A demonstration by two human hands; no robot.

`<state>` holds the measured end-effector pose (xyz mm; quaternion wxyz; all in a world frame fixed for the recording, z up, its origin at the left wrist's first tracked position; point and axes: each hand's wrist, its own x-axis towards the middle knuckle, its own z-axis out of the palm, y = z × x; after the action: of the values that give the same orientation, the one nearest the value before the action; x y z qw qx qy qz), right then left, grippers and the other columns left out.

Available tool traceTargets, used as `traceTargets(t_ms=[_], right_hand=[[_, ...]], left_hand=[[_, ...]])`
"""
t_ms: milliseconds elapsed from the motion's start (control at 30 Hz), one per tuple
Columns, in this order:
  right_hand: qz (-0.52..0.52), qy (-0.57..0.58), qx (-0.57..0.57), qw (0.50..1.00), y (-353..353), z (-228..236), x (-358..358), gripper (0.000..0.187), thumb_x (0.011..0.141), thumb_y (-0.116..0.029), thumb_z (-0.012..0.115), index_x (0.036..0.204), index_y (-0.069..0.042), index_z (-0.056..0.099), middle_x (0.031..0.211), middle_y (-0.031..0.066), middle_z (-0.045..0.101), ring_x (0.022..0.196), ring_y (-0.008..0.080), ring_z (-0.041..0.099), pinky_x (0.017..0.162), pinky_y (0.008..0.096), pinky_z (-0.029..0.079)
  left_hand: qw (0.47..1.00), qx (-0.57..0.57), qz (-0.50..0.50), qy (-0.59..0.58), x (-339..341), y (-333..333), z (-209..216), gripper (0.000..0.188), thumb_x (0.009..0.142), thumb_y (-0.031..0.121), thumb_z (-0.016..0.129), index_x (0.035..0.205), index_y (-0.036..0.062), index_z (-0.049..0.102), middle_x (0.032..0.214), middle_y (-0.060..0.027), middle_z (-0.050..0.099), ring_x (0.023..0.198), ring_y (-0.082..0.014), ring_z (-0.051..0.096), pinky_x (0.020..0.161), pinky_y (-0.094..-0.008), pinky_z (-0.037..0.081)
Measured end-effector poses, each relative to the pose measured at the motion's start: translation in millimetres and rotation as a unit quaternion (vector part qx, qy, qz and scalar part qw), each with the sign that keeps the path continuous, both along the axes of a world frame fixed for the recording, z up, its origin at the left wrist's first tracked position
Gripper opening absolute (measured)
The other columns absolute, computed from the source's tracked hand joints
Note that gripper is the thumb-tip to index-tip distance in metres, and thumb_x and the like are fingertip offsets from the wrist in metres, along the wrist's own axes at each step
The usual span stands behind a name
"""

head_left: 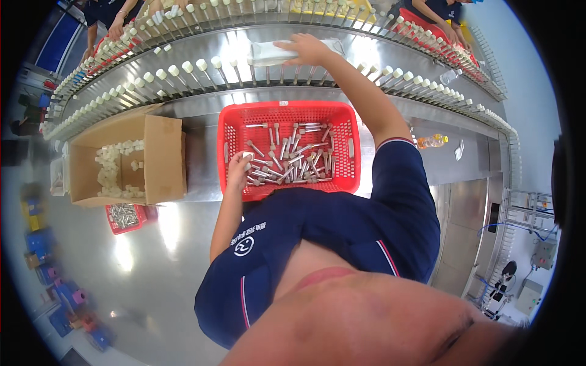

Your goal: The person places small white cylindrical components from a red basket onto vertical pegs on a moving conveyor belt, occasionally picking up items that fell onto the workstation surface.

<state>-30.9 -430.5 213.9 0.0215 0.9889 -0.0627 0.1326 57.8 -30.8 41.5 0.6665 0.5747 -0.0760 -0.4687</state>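
1. Pinching a small white piece (246,155) between the fingertips of the left hand (237,169), just above the left side of the red basket (287,105); too small to tell its kind.
2. Resting the right hand (307,49), fingers spread, on a white packet (262,52) lying flat on the steel bench (201,165), beyond the near row of capped rods; cannot tell whether gripping its edge.
3. Standing close against the basket in a dark blue shirt (400,201), with loose metal rods (276,134) in it, brownish-headed and pointing many ways.
4. Facing, between basket and packet, the near row (216,63) of rods, white-capped and set in a long curve.
5. Having a cardboard box (165,165) to the left, open, with white caps (108,168) inside; lower down, a smaller red basket (142,215) of metal pieces.
6. Having a bottle (432,141) of orange-yellow liquid to the right, near a crumpled scrap (459,150).
7. Facing, farther off, another row (190,8) of capped rods, a yellow basket (334,7), and two co-workers' hands at upper left (115,29) and upper right (448,30).
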Motion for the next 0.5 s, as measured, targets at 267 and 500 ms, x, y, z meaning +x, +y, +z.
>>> traceTargets(t_ms=[267,500], right_hand=[[-0.047,0.022,0.017,0.998,-25.4,-8.3,-84.5,0.066,0.078,-0.051,0.061,0.136,-0.032,0.040,0.099,0.0170,0.053,0.092,0.0355,0.053,0.082,0.0431,0.043],[-0.093,0.026,0.031,0.995,-87.7,41.3,-152.2,0.072,0.075,-0.042,0.068,0.138,-0.031,0.037,0.096,0.0159,0.052,0.089,0.0342,0.053,0.079,0.0417,0.044]], left_hand=[[0.998,0.044,-0.038,0.027,-36.3,-5.1,-2.6,0.020,0.084,0.014,0.061,0.101,0.0048,0.055,0.078,-0.0004,0.060,0.059,-0.0076,0.055,0.045,-0.0196,0.041],[0.996,-0.032,-0.073,0.041,-49.1,-65.9,-17.1,0.021,0.083,0.015,0.064,0.099,0.0051,0.056,0.080,-0.0003,0.059,0.060,-0.0069,0.051,0.046,-0.0203,0.039]])
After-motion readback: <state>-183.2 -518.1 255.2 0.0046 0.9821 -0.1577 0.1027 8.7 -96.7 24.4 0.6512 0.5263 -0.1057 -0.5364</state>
